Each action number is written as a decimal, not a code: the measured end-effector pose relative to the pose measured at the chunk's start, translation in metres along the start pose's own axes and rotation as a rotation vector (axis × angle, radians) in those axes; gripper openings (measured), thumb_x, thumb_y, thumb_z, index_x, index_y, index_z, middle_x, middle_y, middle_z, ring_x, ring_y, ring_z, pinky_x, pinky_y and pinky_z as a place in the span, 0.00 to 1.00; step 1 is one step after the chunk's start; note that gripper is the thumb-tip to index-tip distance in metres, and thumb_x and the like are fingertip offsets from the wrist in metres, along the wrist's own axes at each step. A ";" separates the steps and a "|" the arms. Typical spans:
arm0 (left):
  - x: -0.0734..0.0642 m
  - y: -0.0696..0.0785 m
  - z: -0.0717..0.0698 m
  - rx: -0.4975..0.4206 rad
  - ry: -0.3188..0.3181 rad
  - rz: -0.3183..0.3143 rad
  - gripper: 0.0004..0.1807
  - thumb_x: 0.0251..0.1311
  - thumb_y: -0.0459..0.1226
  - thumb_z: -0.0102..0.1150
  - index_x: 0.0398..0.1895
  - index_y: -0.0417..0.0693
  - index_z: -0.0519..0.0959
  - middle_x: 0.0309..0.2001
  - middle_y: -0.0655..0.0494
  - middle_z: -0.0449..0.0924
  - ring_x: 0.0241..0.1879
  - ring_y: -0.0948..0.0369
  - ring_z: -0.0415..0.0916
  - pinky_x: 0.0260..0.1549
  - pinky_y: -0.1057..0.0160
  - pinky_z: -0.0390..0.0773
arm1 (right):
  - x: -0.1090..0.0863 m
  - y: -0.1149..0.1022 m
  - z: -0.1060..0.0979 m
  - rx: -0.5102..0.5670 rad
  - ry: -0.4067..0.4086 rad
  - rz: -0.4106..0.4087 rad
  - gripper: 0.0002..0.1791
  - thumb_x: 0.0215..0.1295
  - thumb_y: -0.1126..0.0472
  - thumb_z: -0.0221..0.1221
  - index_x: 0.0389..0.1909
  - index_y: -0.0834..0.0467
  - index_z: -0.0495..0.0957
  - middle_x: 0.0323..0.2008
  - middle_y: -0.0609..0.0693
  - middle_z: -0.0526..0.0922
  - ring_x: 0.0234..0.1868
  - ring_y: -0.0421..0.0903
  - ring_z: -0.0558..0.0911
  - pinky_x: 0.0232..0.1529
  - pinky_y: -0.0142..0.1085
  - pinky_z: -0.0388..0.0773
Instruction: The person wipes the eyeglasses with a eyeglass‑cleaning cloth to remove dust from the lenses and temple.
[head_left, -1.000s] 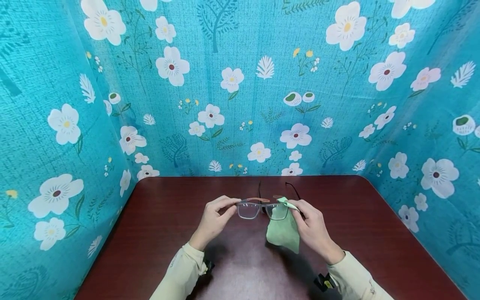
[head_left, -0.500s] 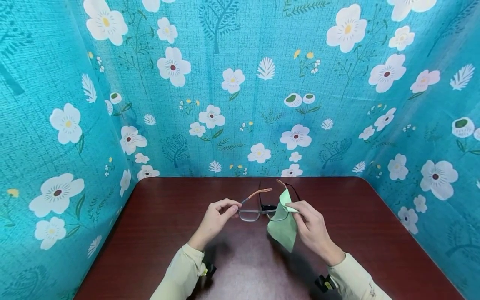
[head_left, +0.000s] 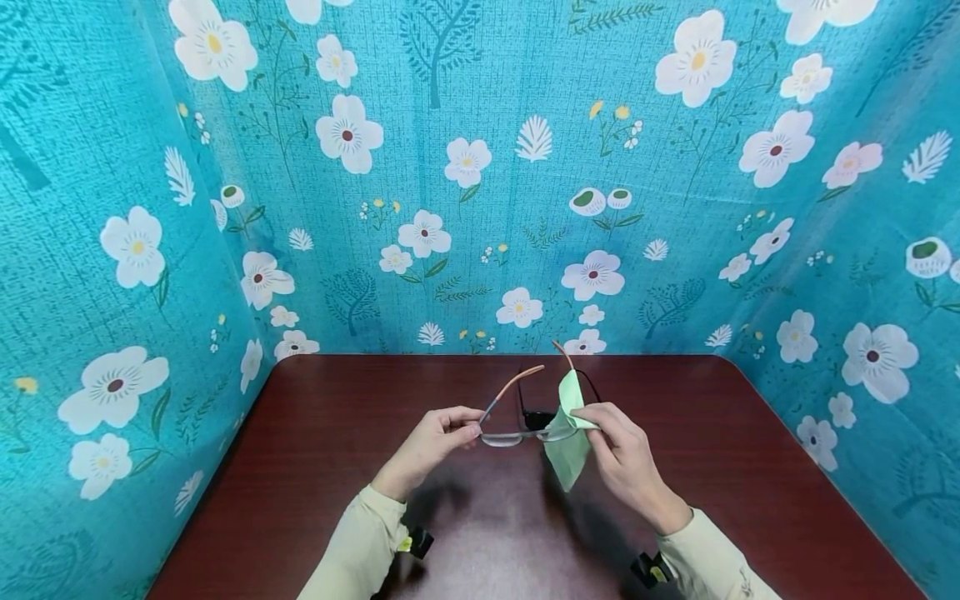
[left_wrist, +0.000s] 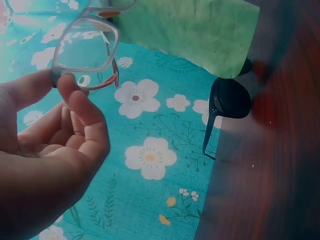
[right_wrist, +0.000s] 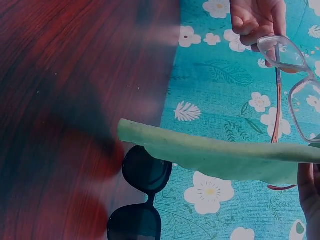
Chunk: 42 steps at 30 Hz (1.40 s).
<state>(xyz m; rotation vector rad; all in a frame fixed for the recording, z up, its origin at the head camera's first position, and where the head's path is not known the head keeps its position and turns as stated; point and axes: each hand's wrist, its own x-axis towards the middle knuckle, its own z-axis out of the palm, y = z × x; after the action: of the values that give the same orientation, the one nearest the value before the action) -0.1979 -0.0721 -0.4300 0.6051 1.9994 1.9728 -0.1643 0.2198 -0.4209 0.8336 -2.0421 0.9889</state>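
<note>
A pair of clear-framed eyeglasses (head_left: 501,439) with orange-tipped temples is held above the table between both hands. My left hand (head_left: 429,446) pinches the frame's left corner by the hinge; in the left wrist view, thumb and finger meet on that corner below the lens (left_wrist: 87,45). On the other side my right hand (head_left: 626,454) pinches a green cloth (head_left: 567,454) together with the right end of the glasses. The cloth hangs down by the right lens and partly covers it. Black sunglasses (right_wrist: 146,170) rest on the table behind, partly hidden by the cloth in the head view.
The dark red-brown table (head_left: 315,467) stretches out under both hands. A blue flowered curtain (head_left: 480,208) rises along its back and sides. Black devices (head_left: 420,543) sit on both wrists, below pale sleeves (head_left: 356,546).
The eyeglasses have tilted, so their lenses now look flatter and the temples point up and away. The cloth's hanging part has narrowed. Both hands keep their hold and have barely moved.
</note>
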 end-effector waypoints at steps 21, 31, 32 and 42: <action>0.003 -0.006 0.003 0.003 0.046 0.013 0.13 0.62 0.30 0.57 0.46 0.28 0.75 0.36 0.52 0.78 0.35 0.61 0.75 0.38 0.66 0.76 | -0.004 0.000 -0.002 0.089 -0.117 0.229 0.15 0.62 0.77 0.55 0.46 0.59 0.80 0.41 0.49 0.79 0.36 0.39 0.76 0.31 0.24 0.71; 0.004 -0.007 0.005 -0.034 0.108 0.051 0.12 0.61 0.28 0.57 0.45 0.26 0.74 0.32 0.56 0.75 0.31 0.66 0.74 0.36 0.67 0.75 | 0.009 -0.022 -0.008 0.133 -0.127 0.236 0.16 0.58 0.83 0.53 0.43 0.67 0.78 0.37 0.57 0.78 0.30 0.39 0.73 0.26 0.27 0.70; 0.005 -0.008 0.006 -0.037 0.113 0.051 0.13 0.61 0.28 0.57 0.45 0.25 0.73 0.32 0.56 0.75 0.31 0.66 0.74 0.36 0.67 0.75 | 0.011 -0.026 -0.009 0.139 -0.126 0.236 0.15 0.57 0.83 0.53 0.43 0.68 0.78 0.37 0.58 0.78 0.30 0.39 0.73 0.26 0.27 0.70; 0.006 -0.008 0.008 -0.060 0.136 0.103 0.13 0.61 0.28 0.57 0.44 0.23 0.73 0.32 0.56 0.76 0.32 0.63 0.74 0.36 0.68 0.75 | 0.013 -0.022 -0.006 0.153 -0.026 0.247 0.10 0.59 0.80 0.56 0.36 0.65 0.81 0.32 0.54 0.81 0.29 0.39 0.75 0.27 0.25 0.70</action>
<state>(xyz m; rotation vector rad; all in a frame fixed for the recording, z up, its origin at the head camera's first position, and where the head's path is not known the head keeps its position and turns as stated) -0.2000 -0.0621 -0.4375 0.5860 2.0147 2.1810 -0.1519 0.2104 -0.3993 0.6845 -2.1479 1.2892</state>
